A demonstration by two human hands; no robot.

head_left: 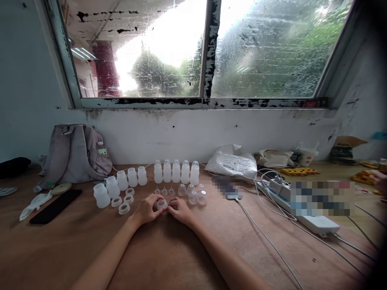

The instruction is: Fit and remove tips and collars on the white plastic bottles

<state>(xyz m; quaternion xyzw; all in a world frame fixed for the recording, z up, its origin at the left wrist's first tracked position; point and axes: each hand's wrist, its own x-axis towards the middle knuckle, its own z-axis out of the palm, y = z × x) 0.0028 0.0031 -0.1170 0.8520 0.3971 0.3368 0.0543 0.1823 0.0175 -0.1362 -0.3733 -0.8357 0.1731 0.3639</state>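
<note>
Milky white on the squat, open plastic bottles (pixel 122 181), likewise on the taller dome-topped plastic bottles (pixel 176 172). Translucent white on the round plastic ring (pixel 162 204). Brown across the flat wooden tabletop (pixel 169 253); greyish mauve on the soft fabric backpack (pixel 77 153). Black blotches over pale paint on the upright window bar (pixel 211 44).

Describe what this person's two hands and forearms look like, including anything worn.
The ungloved left hand and ungloved right hand show no watch or bracelet. The slim left forearm and right forearm show no sleeves. Fine details, such as thin rings, cannot be made out.
</note>
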